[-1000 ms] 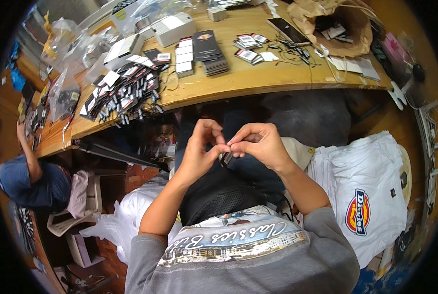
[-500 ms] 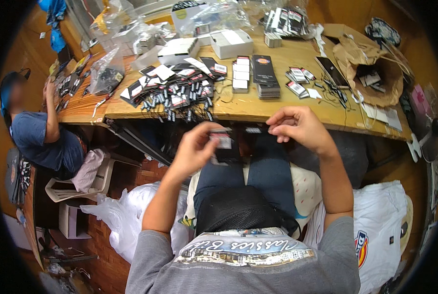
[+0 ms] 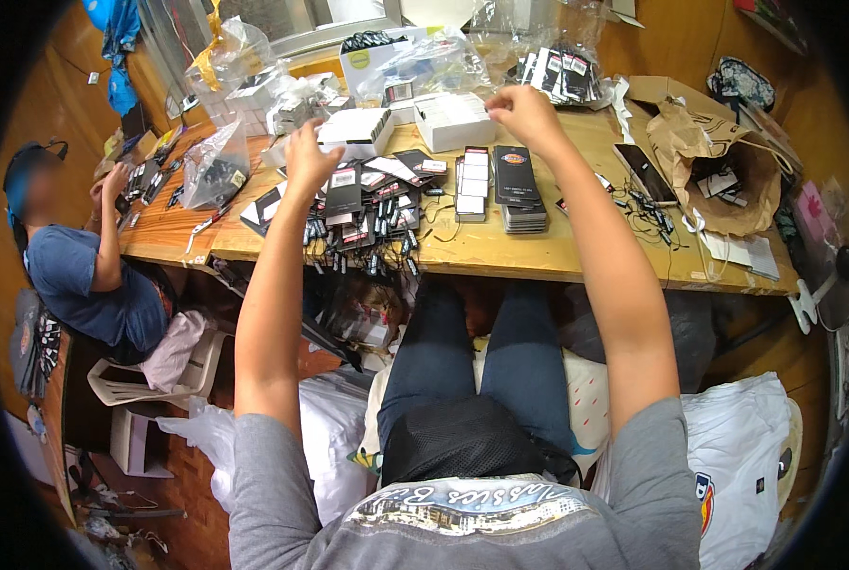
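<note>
My left hand reaches over the table with fingers and thumb apart and nothing visible in it. It is above the left part of a pile of black hang tags with black cords, beside a white box of cards. My right hand is at the right end of a second white box packed with white cards. Its fingers are bent, with a gap to the thumb; whether they touch the box I cannot tell. Between my arms stand a stack of black tags and a stack of white-labelled tags.
A brown paper bag stands open at the right, near a phone and loose corded tags. Clear plastic bags lie along the back. At the far left another person sits working at the table.
Both hands have moved from above my lap forward over the table to the boxes. The tag my left hand held has left it; a black tag now lies atop the pile.
</note>
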Demonstrator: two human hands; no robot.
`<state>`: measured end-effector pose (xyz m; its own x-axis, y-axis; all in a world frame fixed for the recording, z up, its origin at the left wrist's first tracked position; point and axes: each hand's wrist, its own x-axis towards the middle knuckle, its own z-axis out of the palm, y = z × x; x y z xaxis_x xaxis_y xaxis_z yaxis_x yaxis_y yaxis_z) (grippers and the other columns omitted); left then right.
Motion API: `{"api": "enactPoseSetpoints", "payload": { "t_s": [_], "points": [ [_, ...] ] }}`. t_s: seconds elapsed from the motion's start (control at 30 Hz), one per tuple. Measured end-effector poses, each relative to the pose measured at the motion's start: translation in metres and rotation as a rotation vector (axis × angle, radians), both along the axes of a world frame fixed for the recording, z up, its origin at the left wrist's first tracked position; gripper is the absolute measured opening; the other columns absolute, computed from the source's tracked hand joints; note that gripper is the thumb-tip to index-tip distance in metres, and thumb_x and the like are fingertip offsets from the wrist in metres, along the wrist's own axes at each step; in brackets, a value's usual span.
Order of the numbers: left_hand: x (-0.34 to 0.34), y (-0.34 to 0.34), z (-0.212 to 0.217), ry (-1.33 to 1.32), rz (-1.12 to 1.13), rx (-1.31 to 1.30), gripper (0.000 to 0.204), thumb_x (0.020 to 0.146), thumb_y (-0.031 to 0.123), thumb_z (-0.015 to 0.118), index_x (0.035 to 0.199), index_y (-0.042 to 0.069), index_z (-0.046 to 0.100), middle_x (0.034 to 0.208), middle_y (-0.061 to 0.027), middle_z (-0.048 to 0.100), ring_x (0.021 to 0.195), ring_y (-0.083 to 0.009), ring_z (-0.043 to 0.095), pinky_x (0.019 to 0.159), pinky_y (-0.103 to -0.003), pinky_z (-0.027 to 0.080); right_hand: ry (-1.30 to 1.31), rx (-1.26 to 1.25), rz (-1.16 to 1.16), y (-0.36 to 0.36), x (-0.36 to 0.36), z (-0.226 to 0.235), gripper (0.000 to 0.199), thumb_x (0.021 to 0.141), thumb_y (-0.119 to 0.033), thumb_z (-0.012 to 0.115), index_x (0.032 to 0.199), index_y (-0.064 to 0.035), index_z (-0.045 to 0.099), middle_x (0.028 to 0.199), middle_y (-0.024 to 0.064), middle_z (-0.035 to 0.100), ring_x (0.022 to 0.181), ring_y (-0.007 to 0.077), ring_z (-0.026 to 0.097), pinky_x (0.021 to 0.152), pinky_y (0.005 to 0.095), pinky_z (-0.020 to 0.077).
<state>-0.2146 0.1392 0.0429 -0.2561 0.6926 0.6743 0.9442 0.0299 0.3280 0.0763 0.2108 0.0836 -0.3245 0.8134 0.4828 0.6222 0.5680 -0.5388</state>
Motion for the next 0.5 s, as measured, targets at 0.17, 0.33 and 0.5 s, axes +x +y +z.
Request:
{"api": "enactPoseSetpoints", "payload": {
  "t_s": [0.17, 0.33, 0.5],
  "points": [
    [0.079, 0.034, 0.000, 0.120, -0.556, -0.274, 0.040, 0.062, 0.024, 0.067, 0.097, 0.007, 0.056, 0.097, -0.0129, 0.053, 0.086, -0.0255, 0.051, 0.081, -0.034, 0.038, -0.216, -0.253, 0.017, 0.030, 0.047, -0.038, 0.052, 0.058, -0.026, 0.071, 0.101, -0.0024, 0.055, 0.098, 0.0156, 0.056, 0.090, 0.0251, 0.054, 0.078, 0.0320, 0.0417],
    [0.127, 0.074, -0.020, 0.290, -0.453, -0.597, 0.082, 0.049, 0.055, 0.067, 0.113, 0.008, 0.046, 0.108, -0.0189, 0.048, 0.107, -0.0341, 0.036, 0.091, -0.039, 0.025, -0.283, -0.540, 0.209, 0.024, 0.044, -0.037, 0.070, 0.054, -0.025, 0.075, 0.111, 0.0016, 0.045, 0.108, 0.0160, 0.050, 0.099, 0.0253, 0.048, 0.082, 0.0325, 0.0394],
    [0.137, 0.088, -0.015, 0.304, -0.438, -0.777, 0.091, 0.042, 0.059, 0.069, 0.114, 0.009, 0.045, 0.106, -0.0187, 0.050, 0.106, -0.0319, 0.039, 0.089, -0.035, 0.027, -0.427, -0.230, 0.073, 0.016, 0.037, -0.032, 0.061, 0.047, -0.023, 0.077, 0.098, 0.0015, 0.054, 0.098, 0.0181, 0.055, 0.092, 0.0280, 0.051, 0.079, 0.0335, 0.0408]
  ]
}}
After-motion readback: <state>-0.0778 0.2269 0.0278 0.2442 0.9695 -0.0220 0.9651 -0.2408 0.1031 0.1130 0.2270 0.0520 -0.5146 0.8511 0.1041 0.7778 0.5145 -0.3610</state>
